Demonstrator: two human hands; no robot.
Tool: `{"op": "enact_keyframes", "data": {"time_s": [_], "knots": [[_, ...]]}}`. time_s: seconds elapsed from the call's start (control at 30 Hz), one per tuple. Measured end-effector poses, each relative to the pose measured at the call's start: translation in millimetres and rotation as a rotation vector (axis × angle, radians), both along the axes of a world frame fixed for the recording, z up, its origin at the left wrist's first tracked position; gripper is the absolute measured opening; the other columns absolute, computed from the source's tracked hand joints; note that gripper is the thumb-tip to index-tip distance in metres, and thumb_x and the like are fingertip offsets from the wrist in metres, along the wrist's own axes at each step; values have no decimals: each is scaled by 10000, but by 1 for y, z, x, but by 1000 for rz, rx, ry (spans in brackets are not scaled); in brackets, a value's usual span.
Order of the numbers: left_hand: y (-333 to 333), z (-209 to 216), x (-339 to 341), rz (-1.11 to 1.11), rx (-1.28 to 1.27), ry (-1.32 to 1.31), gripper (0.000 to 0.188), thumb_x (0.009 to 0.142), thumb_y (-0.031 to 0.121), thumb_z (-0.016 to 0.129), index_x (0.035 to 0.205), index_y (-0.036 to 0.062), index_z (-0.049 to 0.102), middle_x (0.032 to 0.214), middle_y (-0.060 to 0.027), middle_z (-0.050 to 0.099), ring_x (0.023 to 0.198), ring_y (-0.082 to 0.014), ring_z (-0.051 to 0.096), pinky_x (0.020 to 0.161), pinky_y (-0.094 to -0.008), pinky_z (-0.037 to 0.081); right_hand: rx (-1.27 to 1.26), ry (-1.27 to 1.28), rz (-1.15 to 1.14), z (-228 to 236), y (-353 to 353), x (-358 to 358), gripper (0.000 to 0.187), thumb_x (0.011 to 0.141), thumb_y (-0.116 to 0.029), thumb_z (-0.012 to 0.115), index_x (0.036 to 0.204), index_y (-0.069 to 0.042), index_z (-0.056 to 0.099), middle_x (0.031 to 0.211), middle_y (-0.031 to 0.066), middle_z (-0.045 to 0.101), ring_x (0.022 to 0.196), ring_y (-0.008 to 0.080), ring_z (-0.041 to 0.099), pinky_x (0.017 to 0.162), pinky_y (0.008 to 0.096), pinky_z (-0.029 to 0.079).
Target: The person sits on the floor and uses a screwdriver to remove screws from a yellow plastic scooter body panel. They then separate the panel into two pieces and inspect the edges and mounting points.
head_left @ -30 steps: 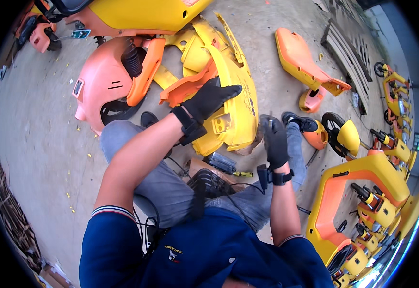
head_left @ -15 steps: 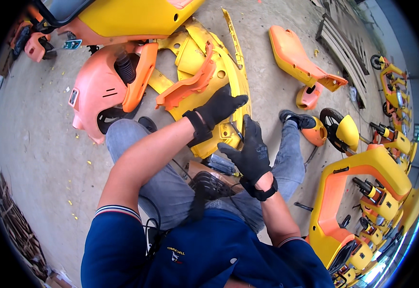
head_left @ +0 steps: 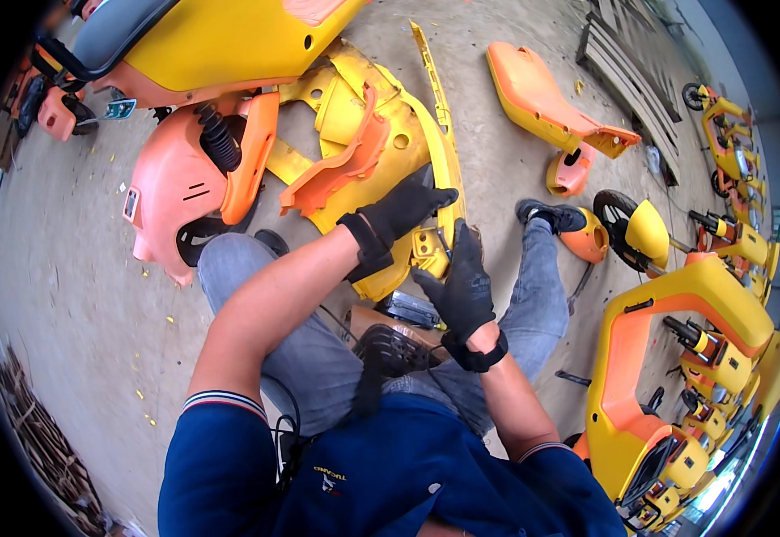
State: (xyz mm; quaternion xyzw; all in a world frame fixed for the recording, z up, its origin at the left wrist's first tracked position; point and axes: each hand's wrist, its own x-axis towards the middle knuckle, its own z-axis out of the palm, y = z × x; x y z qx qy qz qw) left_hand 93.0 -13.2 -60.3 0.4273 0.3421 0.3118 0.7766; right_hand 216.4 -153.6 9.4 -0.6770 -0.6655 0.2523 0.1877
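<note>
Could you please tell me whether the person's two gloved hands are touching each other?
Apart: the head view shows part of the yellow panel between the left hand and the right hand.

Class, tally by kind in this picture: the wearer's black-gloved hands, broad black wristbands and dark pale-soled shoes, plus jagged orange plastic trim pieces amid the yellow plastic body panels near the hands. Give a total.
Black-gloved hands: 2
Black wristbands: 2
Dark shoes: 2
Jagged orange trim pieces: 1
Total: 7
</note>
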Motion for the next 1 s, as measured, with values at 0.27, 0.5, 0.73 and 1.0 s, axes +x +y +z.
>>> {"op": "enact_keyframes", "data": {"time_s": [0.27,0.5,0.73,1.0], "knots": [[-2,33,-1,-208,32,-115,564,955,159,620,1442,3,384,1386,-106,508,1225,-155,496,1033,-287,409,107,263,-353,-25,29,58,701,819,-154,775,1379,75,421,1169,189,641,1047,183,623,883,318,500],[27,-3,-47,10,621,838,622,854,414,677,1254,-48,564,1129,-250,662,1053,-326,652,899,-399,506,107,641,-550,-39,44,130,297,918,-195,688,1155,-52,579,757,-46,547,568,22,417,500,204,338],[32,9,-61,115,481,779,625,841,402,690,1246,-57,562,1022,-222,668,957,-294,659,842,-382,514,142,745,-550,-54,38,162,315,928,-236,672,1191,-103,561,627,-80,454,456,21,367,406,205,291],[39,-20,-91,242,547,1069,583,800,400,711,1181,-17,565,1135,-260,635,1091,-400,611,906,-438,497,-18,756,-615,-32,39,142,368,931,-229,672,1259,-119,549,653,-93,453,465,8,342,422,182,264]]}}
